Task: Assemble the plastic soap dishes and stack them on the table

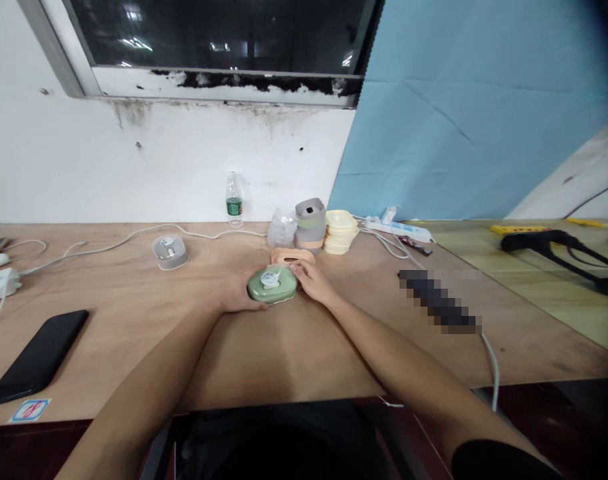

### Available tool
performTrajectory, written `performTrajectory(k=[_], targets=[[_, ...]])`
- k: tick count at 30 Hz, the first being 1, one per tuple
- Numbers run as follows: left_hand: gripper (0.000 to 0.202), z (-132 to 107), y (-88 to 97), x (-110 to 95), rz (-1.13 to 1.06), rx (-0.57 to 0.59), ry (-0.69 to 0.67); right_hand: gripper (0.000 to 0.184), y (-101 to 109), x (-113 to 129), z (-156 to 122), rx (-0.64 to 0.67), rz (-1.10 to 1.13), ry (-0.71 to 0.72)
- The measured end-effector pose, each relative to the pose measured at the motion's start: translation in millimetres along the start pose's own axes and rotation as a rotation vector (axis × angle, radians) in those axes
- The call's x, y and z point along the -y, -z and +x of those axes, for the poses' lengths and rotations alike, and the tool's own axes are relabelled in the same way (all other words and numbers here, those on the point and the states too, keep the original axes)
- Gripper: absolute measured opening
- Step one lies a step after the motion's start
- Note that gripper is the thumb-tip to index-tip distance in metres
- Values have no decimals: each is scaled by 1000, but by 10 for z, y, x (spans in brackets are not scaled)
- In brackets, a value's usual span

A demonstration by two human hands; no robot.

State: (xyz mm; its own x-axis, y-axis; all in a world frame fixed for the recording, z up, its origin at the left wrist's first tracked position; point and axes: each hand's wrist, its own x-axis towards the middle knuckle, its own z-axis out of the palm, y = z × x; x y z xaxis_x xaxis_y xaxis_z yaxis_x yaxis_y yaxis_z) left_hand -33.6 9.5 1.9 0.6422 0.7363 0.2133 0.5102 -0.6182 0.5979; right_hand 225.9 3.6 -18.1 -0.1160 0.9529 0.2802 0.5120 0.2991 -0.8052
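A green oval box with a round white sticker on top sits in front of me on the table. My left hand is wrapped round its left side, the thumb along the near edge. At the box's right side, my right hand has its fingers closed against the upper right edge. Just behind the box lies an orange piece with a dark slot, partly covered by the box and my right fingers. A similar grey box with a round sticker stands farther left.
Stacked grey containers, pale yellow trays and a clear plastic bag stand behind. A water bottle is by the wall. A black phone lies left; a power strip and white cables are at right.
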Motion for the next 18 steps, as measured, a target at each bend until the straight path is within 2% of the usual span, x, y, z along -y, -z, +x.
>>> performTrajectory(k=[3,7,10,13,16,18], targets=[[90,-10,69,34,57,-107,-45,45,6,11,-2,-10,17,-31],[86,-29,198,121,77,-371,-108,47,12,29,-8,1,-25,-8],[88,-65,349,234,158,-557,-75,46,11,32,-13,26,-44,15],[93,-149,550,400,309,-855,98,45,6,20,-19,55,-75,22],[94,-264,744,593,408,-1075,432,43,-3,-4,-22,59,-102,19],[96,-327,833,716,430,-1152,612,42,-11,-21,-21,49,-111,25]])
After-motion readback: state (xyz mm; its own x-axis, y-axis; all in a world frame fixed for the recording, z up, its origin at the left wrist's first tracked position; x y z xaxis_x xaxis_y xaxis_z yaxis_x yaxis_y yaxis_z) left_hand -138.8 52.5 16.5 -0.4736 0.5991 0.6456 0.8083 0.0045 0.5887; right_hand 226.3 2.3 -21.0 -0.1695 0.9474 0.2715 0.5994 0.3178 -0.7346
